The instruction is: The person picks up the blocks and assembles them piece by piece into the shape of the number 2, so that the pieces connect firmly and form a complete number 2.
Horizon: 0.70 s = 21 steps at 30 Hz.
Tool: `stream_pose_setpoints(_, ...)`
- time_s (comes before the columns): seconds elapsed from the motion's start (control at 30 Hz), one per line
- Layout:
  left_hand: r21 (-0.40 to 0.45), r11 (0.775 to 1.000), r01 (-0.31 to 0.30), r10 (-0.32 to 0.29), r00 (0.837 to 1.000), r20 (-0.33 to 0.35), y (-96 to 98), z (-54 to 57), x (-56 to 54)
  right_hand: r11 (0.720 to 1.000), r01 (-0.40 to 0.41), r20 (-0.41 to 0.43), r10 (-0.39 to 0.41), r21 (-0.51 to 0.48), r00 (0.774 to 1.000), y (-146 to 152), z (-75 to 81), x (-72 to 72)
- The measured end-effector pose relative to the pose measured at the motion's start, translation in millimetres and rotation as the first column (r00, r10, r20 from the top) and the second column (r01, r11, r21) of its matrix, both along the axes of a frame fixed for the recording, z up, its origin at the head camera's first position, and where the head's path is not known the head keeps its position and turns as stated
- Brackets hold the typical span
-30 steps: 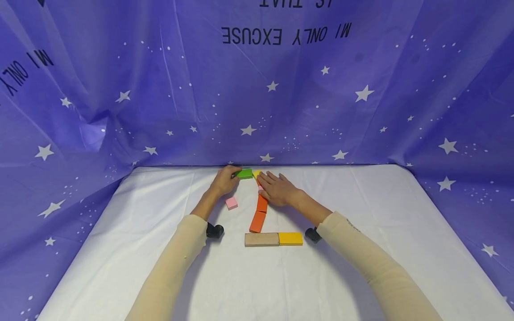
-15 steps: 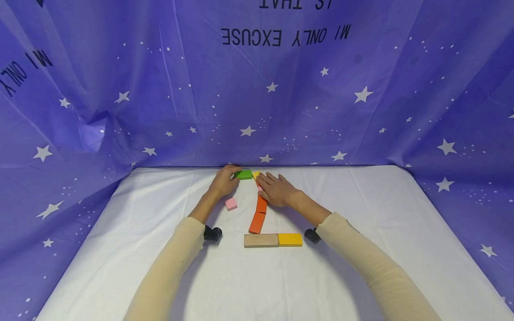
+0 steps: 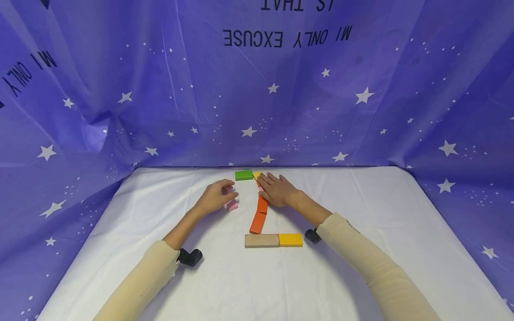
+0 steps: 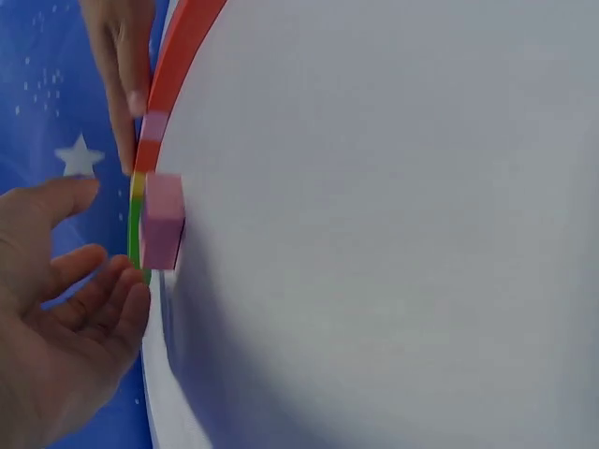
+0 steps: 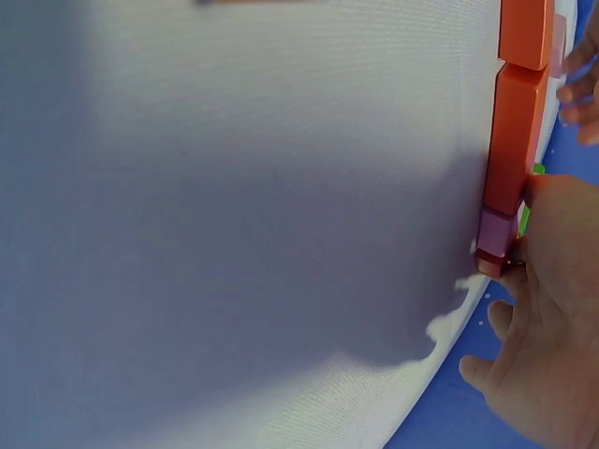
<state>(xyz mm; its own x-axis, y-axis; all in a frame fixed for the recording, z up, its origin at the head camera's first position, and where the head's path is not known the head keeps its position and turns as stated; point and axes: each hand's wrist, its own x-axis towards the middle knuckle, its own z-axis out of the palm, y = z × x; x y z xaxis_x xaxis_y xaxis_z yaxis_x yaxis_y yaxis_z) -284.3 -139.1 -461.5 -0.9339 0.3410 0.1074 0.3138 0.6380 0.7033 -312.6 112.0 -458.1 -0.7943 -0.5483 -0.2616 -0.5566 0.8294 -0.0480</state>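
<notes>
My left hand [image 3: 214, 197] hovers over a loose pink block [image 3: 232, 206], thumb and fingers apart, holding nothing. In the left wrist view that pink block [image 4: 164, 224] lies just beyond the fingertips. My right hand [image 3: 279, 191] rests, fingers extended, along a row of blocks and partly covers it. From far to near the row shows a yellow block [image 3: 256, 175], a small pink block [image 3: 260, 190] and two orange-red blocks, the upper one [image 3: 262, 205] and the lower one [image 3: 257, 223]. A green block [image 3: 244, 175] lies at the far end, left of the yellow one.
Nearer to me, a plain wood block [image 3: 262, 241] and a yellow block [image 3: 291, 240] lie end to end. A white cloth [image 3: 361, 267] covers the table. Behind it hangs a purple curtain [image 3: 297, 111] with stars.
My left hand has let go of the green block and moved back toward me, to the loose pink block. The right hand has stayed in place.
</notes>
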Motion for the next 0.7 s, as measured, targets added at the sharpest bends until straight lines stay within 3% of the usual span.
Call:
stream_pose_setpoints(0.17,-0.041,0.998,0.054,-0.053,0.998,0.028,-0.6,-3.0,19.9,1.0,-0.004,-0.004,0.004,0.003,1.0,-0.2,1.0,0.7)
stream_pose_setpoints(0.3,-0.052,0.996,0.069,-0.068,0.997,0.024,-1.0,-4.2,27.3,1.0,-0.003,-0.005,0.003,0.01,1.0,-0.2,0.5,0.5)
stream_pose_setpoints(0.5,-0.056,0.998,0.039,-0.037,0.999,0.037,-3.2,-4.7,27.8,1.0,0.003,-0.007,-0.003,0.004,1.0,-0.4,-0.5,0.0)
stream_pose_setpoints(0.7,-0.041,0.999,0.023,-0.022,1.0,0.008,-5.8,-7.2,20.9,1.0,0.001,-0.009,-0.001,0.005,1.0,-0.3,-1.0,-0.4)
